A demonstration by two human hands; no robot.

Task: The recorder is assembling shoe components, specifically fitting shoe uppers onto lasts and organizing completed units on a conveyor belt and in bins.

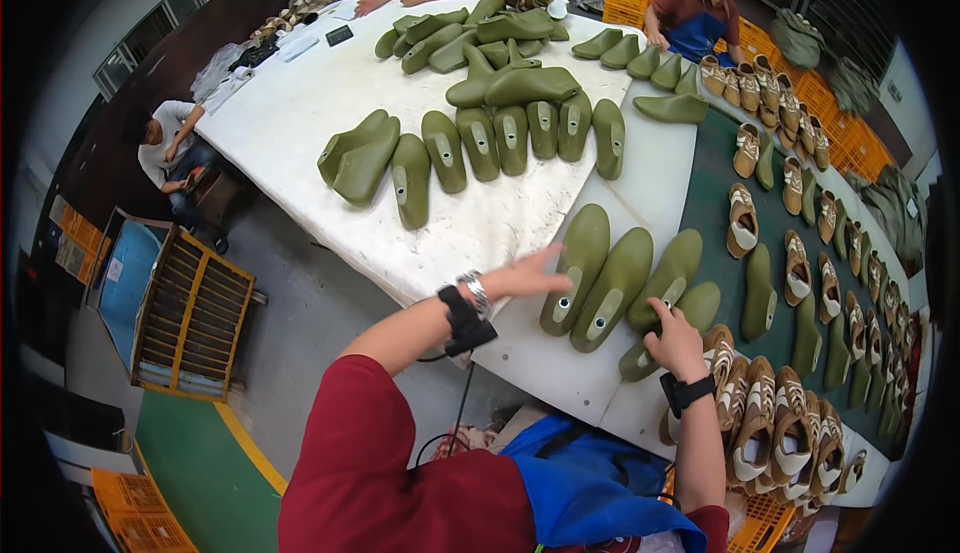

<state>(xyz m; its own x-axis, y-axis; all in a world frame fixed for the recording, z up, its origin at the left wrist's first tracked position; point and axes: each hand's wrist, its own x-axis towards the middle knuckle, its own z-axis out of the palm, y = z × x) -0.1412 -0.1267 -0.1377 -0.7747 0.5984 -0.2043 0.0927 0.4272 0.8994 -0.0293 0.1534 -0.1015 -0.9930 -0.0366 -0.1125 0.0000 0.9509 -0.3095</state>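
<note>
We stand at the near edge of the white padded table [300, 123], sorting olive-green shoe lasts. Our left hand [525, 278] reaches out flat, fingers spread and holding nothing, just beside the nearest row of lasts [610, 278]. Our right hand [675, 338] rests with its fingers curled down on the lowest last [640, 358] of that group, touching it. Much looks arranged already: a long row of lasts [480, 143] lies mid-table and a pile [480, 43] further back. We judge the near group only partly lined up, with the tan shoes [780, 433] on our right untouched.
</note>
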